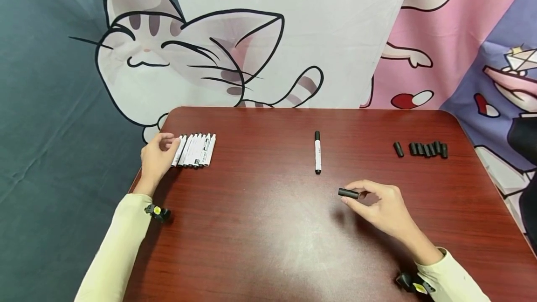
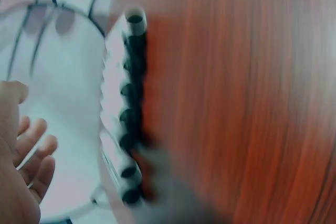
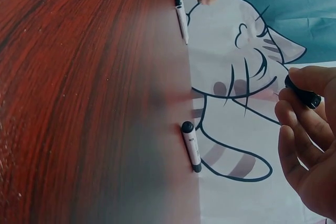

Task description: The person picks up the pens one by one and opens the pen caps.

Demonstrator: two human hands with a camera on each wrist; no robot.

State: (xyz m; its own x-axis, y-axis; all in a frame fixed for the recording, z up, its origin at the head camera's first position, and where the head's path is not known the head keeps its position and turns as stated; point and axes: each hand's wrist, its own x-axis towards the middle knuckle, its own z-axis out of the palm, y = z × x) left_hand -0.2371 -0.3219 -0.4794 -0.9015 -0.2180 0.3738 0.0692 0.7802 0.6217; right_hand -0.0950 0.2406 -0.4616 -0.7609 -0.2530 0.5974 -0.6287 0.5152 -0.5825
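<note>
At the table's left edge, my left hand (image 1: 158, 158) is beside a row of uncapped white markers (image 1: 195, 150) lying side by side. In the left wrist view its fingers (image 2: 34, 148) are loosely bent and hold nothing, apart from the blurred row. My right hand (image 1: 379, 206) pinches a black marker cap (image 1: 348, 193) between thumb and fingers, above the front right of the table; the right wrist view shows the cap (image 3: 303, 92) lying across the fingertips. Beyond that hand, a white marker with a black cap (image 1: 317, 153) lies lengthwise on the table.
Several black caps (image 1: 428, 149) lie in a row at the far right, with a single cap (image 1: 398, 149) just left of them. The reddish-brown wooden table (image 1: 251, 227) has rounded far corners. A cloth with cartoon cats (image 1: 201, 59) hangs behind it.
</note>
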